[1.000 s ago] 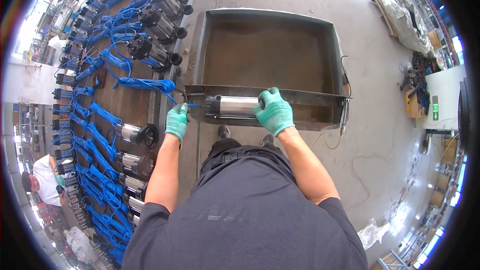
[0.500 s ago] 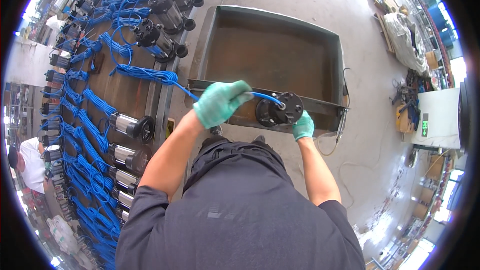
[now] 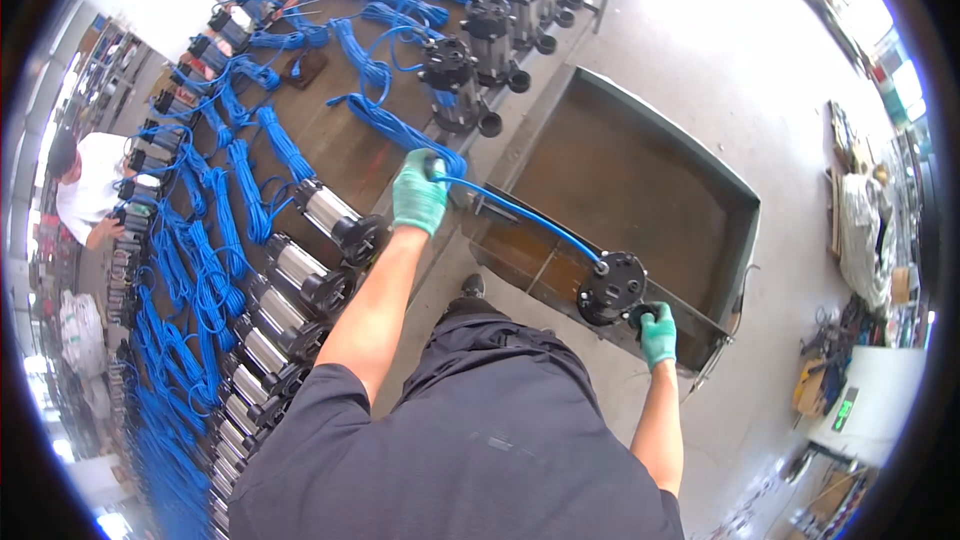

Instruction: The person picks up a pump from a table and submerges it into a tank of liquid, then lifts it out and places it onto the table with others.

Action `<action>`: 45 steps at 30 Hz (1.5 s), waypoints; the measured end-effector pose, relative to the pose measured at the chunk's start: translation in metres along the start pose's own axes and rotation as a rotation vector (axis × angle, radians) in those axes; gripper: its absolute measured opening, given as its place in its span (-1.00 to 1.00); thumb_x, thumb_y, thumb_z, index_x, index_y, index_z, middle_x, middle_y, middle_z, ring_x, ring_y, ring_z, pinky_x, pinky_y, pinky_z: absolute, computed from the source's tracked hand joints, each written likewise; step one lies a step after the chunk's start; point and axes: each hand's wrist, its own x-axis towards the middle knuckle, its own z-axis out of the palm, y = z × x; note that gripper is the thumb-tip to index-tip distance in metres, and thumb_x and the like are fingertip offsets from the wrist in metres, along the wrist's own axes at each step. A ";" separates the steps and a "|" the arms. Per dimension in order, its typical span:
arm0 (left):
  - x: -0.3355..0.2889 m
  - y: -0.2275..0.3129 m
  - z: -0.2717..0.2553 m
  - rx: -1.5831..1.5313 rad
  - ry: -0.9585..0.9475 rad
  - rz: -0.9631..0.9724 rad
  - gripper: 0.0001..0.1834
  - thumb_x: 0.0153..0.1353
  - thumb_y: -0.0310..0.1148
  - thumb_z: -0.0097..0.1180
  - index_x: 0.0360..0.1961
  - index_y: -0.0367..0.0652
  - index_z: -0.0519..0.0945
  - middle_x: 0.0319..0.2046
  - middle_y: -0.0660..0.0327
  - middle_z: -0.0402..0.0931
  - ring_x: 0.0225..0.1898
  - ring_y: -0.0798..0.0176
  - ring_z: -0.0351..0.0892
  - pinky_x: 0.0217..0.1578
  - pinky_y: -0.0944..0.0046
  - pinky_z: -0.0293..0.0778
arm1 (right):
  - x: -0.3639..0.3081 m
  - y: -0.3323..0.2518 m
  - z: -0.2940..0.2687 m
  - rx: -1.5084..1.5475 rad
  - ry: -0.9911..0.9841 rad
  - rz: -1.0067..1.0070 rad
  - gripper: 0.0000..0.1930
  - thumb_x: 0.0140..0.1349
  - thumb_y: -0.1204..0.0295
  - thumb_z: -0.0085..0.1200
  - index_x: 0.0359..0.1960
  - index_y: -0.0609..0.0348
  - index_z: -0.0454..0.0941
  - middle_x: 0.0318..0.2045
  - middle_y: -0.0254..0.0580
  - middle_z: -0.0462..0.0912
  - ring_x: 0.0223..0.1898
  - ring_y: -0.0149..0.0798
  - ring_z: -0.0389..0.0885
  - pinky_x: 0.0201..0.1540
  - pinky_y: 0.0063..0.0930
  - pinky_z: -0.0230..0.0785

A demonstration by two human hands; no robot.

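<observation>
1. 2 gloves: mint green, on the left hand (image 3: 418, 195) and right hand (image 3: 657, 335).
2. Cable (image 3: 520, 208): bright blue.
3. Held pump (image 3: 613, 288): black end face, dotted with small round marks.
4. Tank (image 3: 742, 245): dark grey-green wall; brown liquid (image 3: 630, 180) inside.
5. Lined-up pumps (image 3: 330, 208): silver bodies, black ends.
6. Cable bundles (image 3: 285, 145): blue, streaked by parallel strands.
7. Wearer's shirt (image 3: 450, 390): charcoal, faint paler mark.
8. Co-worker's top (image 3: 90, 185): white.
9. Floor (image 3: 780, 120): pale grey.
</observation>
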 end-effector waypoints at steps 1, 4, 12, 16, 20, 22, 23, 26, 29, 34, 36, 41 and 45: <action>0.010 -0.023 -0.002 -0.006 -0.004 -0.203 -0.73 0.31 -0.25 0.24 -0.07 -0.17 0.59 -0.24 -0.07 0.67 -0.18 -0.15 0.68 -0.11 0.00 0.55 | -0.004 -0.012 -0.003 0.105 -0.039 -0.022 -0.79 0.32 0.52 -0.08 -0.06 0.10 0.51 -0.41 -0.21 0.66 -0.66 -0.39 0.52 -0.66 -0.48 0.31; 0.042 -0.135 0.025 -0.007 0.036 -0.567 -0.41 0.16 -0.04 0.39 0.07 -0.21 0.52 -0.11 -0.13 0.67 -0.02 -0.15 0.67 0.00 -0.02 0.54 | -0.019 -0.077 0.005 0.355 -0.248 0.128 -0.60 0.31 0.52 -0.19 0.19 0.10 0.41 -0.18 -0.10 0.65 -0.52 -0.28 0.66 -0.61 -0.41 0.52; 0.081 -0.093 0.068 0.129 -0.093 -0.963 0.19 -0.06 0.21 0.48 0.40 -0.34 0.19 0.28 -0.27 0.42 0.26 -0.24 0.51 0.24 -0.10 0.46 | -0.020 -0.122 0.029 0.203 -0.182 -0.055 -0.43 0.16 0.63 -0.14 0.28 0.26 0.42 0.03 -0.13 0.60 -0.03 -0.31 0.60 0.04 -0.44 0.57; 0.084 -0.102 0.082 -0.091 0.049 -0.851 -0.25 0.01 -0.15 0.46 0.11 -0.31 0.36 0.00 -0.16 0.63 0.00 -0.13 0.69 0.03 -0.03 0.58 | -0.033 -0.159 0.030 0.266 -0.214 0.045 -0.39 0.12 0.65 -0.17 0.30 0.25 0.40 0.05 -0.15 0.60 -0.03 -0.29 0.62 0.04 -0.41 0.59; 0.070 -0.116 0.071 -0.632 0.104 -0.846 -0.68 0.15 -0.29 0.37 -0.23 -0.24 0.52 -0.44 0.13 0.64 -0.51 0.20 0.64 -0.48 0.18 0.56 | -0.034 -0.168 0.034 0.373 -0.233 0.154 -0.33 0.09 0.69 -0.15 0.34 0.14 0.38 0.02 -0.17 0.58 -0.23 -0.36 0.62 -0.29 -0.41 0.75; 0.062 -0.075 0.026 -1.019 0.015 -0.931 -0.76 0.24 -0.32 0.30 -0.55 -0.01 0.54 -0.68 0.39 0.47 -0.73 0.39 0.42 -0.68 0.31 0.33 | -0.042 -0.168 0.034 0.352 -0.235 0.141 -0.35 0.09 0.69 -0.14 0.31 0.15 0.42 0.00 -0.19 0.59 -0.23 -0.37 0.62 -0.29 -0.45 0.73; 0.052 -0.089 0.013 -1.236 -0.033 -0.779 -0.83 0.25 -0.31 0.30 -0.43 -0.06 0.57 -0.60 0.38 0.51 -0.65 0.41 0.48 -0.61 0.32 0.40 | -0.042 -0.169 0.035 0.324 -0.255 0.111 -0.37 0.08 0.69 -0.12 0.28 0.15 0.46 -0.03 -0.21 0.60 -0.23 -0.39 0.61 -0.28 -0.48 0.71; 0.021 -0.066 -0.031 -1.288 -0.023 -0.567 -0.81 0.31 -0.29 0.26 -0.21 -0.17 0.57 -0.41 0.35 0.56 -0.42 0.44 0.58 -0.33 0.38 0.55 | -0.047 -0.180 0.046 0.269 -0.277 -0.002 -0.44 0.07 0.68 -0.09 0.18 0.17 0.55 -0.14 -0.29 0.62 -0.24 -0.44 0.59 -0.23 -0.53 0.63; 0.014 -0.017 -0.092 -1.155 0.126 -0.383 -0.71 0.27 -0.24 0.34 -0.12 -0.14 0.56 -0.35 0.38 0.56 -0.40 0.43 0.58 -0.31 0.37 0.56 | -0.060 -0.251 0.068 0.311 -0.340 0.013 -0.55 0.12 0.67 -0.05 0.09 0.24 0.55 -0.19 -0.30 0.60 -0.23 -0.42 0.61 -0.16 -0.49 0.61; 0.064 -0.038 -0.173 -0.559 0.392 0.098 -0.45 0.24 -0.37 0.40 0.17 -0.16 0.40 -0.14 0.33 0.49 -0.16 0.39 0.49 -0.06 0.30 0.51 | -0.055 -0.323 0.158 0.426 -0.543 -0.001 -0.66 0.23 0.54 0.06 0.06 0.19 0.53 -0.19 -0.25 0.59 -0.24 -0.36 0.65 -0.20 -0.43 0.65; 0.088 -0.055 -0.205 -0.384 0.481 0.257 -0.43 0.24 -0.40 0.39 0.19 -0.20 0.38 -0.11 0.32 0.48 -0.12 0.37 0.47 0.02 0.28 0.47 | -0.048 -0.343 0.206 0.425 -0.614 0.022 -0.70 0.27 0.47 0.09 0.05 0.12 0.54 -0.19 -0.27 0.59 -0.26 -0.36 0.66 -0.25 -0.42 0.67; 0.138 -0.060 -0.252 0.104 0.627 0.205 -0.44 0.23 -0.32 0.44 0.08 -0.23 0.34 -0.14 0.17 0.52 -0.14 0.24 0.52 0.02 0.18 0.45 | -0.042 -0.388 0.300 0.386 -0.682 0.092 -0.72 0.29 0.39 0.16 0.02 0.10 0.53 -0.21 -0.26 0.62 -0.26 -0.32 0.70 -0.29 -0.39 0.67; 0.177 -0.122 -0.252 0.044 0.582 0.051 -0.45 0.18 -0.25 0.47 0.01 -0.20 0.37 -0.25 0.15 0.57 -0.23 0.15 0.58 -0.09 0.09 0.52 | -0.030 -0.400 0.358 0.251 -0.712 0.024 -0.63 0.31 0.18 0.21 0.06 0.08 0.54 -0.22 -0.27 0.65 -0.21 -0.36 0.66 -0.28 -0.35 0.66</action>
